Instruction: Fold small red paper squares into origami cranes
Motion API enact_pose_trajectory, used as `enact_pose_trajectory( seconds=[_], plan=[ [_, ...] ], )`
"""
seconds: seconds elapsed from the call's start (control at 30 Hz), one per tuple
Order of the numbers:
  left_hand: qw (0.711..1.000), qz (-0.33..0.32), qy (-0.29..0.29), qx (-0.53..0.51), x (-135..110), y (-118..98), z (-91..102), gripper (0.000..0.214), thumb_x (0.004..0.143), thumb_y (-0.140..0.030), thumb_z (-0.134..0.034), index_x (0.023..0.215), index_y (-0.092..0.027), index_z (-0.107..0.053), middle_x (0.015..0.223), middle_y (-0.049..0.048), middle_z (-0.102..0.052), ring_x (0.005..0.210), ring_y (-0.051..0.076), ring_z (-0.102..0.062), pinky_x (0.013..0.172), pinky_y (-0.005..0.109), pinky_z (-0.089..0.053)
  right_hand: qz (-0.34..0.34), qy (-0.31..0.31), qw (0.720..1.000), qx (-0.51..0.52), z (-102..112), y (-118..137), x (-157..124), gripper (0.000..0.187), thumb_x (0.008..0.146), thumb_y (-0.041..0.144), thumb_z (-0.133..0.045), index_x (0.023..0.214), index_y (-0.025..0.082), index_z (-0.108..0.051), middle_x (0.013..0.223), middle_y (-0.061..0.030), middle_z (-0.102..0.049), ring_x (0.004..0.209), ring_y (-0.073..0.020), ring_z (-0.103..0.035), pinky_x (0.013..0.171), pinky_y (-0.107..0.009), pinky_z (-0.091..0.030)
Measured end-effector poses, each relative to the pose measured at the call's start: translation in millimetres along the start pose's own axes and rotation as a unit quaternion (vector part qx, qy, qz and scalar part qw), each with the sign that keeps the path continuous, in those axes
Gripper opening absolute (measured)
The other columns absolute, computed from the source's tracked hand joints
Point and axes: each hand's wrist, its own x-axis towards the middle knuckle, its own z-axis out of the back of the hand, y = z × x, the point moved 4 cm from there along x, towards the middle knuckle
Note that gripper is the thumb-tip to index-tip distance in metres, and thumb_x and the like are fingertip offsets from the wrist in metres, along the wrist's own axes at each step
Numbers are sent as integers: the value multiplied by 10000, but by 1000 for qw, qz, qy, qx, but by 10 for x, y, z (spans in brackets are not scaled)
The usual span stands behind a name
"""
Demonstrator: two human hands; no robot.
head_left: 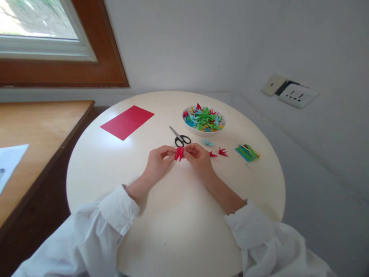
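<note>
Between my two hands is a small piece of folded red paper (pixel 179 154), with narrow points hanging down toward me. My left hand (pixel 161 161) pinches its left side between thumb and fingertips. On the other side, my right hand (pixel 198 157) pinches the paper's right edge. Just beyond the fingers lie scissors (pixel 181 139) with black handles, blades pointing away to the left. Two red paper cranes (pixel 222 152) rest beside my right hand, one partly hidden by it. A light blue paper crane (pixel 208 142) sits a little farther back.
A white bowl (pixel 203 133) heaped with colourful paper cranes stands at the back of the round white table (pixel 173 238). A red sheet (pixel 127 122) lies at the back left. Several coloured paper pieces (pixel 247 152) are stacked at right. A wooden desk (pixel 37 127) is on the left.
</note>
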Motion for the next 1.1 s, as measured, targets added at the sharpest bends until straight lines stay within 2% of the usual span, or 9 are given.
enact_pose_trajectory(
  seconds=[0.23, 0.37, 0.5, 0.77, 1.1],
  plan=[
    [1000, 12, -1, 25, -6, -10, -3, 98, 656, -178, -596, 670, -154, -690, 662, 26, -678, 610, 138, -574, 573, 229, -429, 43, 16, 998, -39, -11, 62, -25, 123, 667, 245, -614, 737, 206, -521, 668, 23, -587, 628, -123, -573, 615, -255, -469],
    [998, 53, -14, 14, -14, 20, -10, 195, 707, -279, -585, 628, -130, -684, 630, 33, -665, 595, 134, -552, 543, 224, -399, 58, 26, 995, -80, -12, 92, -47, 85, 698, 246, -596, 721, 203, -526, 682, 15, -580, 640, -130, -569, 611, -256, -461],
    [994, 97, -42, -21, -8, 82, -9, 226, 669, -332, -644, 594, -120, -669, 577, 30, -635, 541, 114, -513, 501, 223, -367, 72, 32, 991, -105, -21, 90, -66, 62, 721, 241, -592, 733, 203, -544, 695, 10, -583, 659, -135, -575, 635, -266, -470],
    [985, 118, -57, -112, -11, 137, -22, 202, 571, -304, -728, 615, -121, -655, 602, 33, -640, 555, 115, -542, 543, 238, -414, 44, 29, 997, -52, -49, 40, -69, 93, 693, 253, -621, 748, 180, -600, 717, -16, -652, 677, -151, -628, 667, -282, -508],
    [979, 122, -73, -144, -20, 143, -36, 212, 547, -258, -737, 604, -134, -574, 539, -3, -603, 499, 93, -539, 508, 218, -411, 41, 33, 995, -88, -61, 94, -84, 131, 711, 286, -577, 672, 167, -613, 633, -12, -652, 611, -151, -620, 608, -271, -507]
  ],
)
